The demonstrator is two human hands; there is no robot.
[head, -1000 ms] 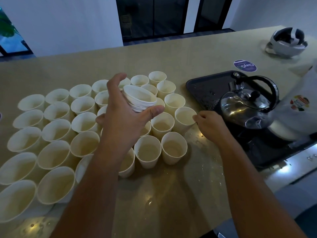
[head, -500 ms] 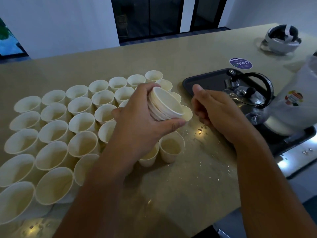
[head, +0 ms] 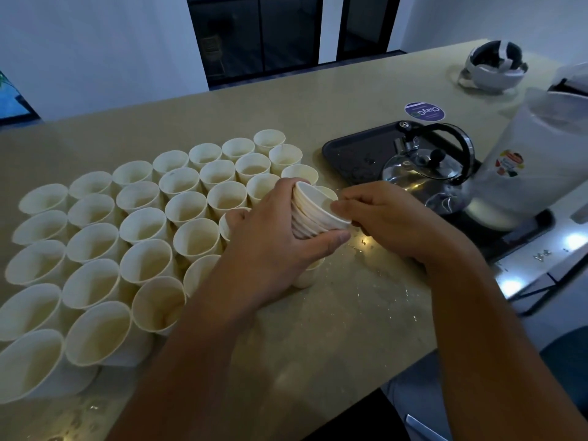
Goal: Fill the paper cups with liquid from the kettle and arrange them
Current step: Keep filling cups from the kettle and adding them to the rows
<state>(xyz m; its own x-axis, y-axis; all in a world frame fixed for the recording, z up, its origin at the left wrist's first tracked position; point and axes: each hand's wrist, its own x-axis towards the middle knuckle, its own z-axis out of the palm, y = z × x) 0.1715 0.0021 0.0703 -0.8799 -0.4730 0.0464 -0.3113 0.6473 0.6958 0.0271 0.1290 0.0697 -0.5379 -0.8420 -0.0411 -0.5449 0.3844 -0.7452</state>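
Dim, bluish indoor light; glare spots on wet counter (head: 366, 313); wide-angle bending at edges; slightly soft

A single head-worn, wide-angle view looked forward and down along both forearms onto the counter (head: 318, 338), close above it. The paper cups (head: 143, 224) filled its left side, the kettle (head: 423, 173) sat at right, and dark windows (head: 261, 33) lay beyond the far edge.

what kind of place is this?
Probably an office pantry or event counter: a long stone-look counter, dozens of paper cups set out in rows, and a steel kettle on a black tray.
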